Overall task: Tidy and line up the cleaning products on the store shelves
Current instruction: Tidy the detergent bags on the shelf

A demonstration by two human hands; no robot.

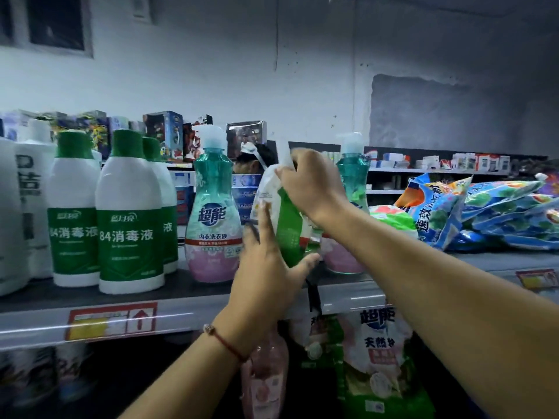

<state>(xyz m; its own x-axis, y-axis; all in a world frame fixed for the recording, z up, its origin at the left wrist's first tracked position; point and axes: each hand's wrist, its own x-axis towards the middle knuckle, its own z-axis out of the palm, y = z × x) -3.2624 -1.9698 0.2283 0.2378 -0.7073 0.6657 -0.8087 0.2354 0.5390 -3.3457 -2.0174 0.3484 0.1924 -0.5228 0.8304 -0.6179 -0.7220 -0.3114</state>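
Together we hold a soft green-and-white refill pouch (286, 228) above the front edge of the grey store shelf (181, 309), between two teal pump bottles with pink bases (213, 219). Our right hand (314, 184) pinches the pouch's top with curled fingers, probably to keep the floppy bag upright, while our left hand (269, 276) cups its lower side, fingers straight and thumb spread, likely to steady and steer it into the row. So the pouch sits between both grips, tilted slightly left. Green-capped white disinfectant bottles (128, 213) stand lined up towards the shelf's left end.
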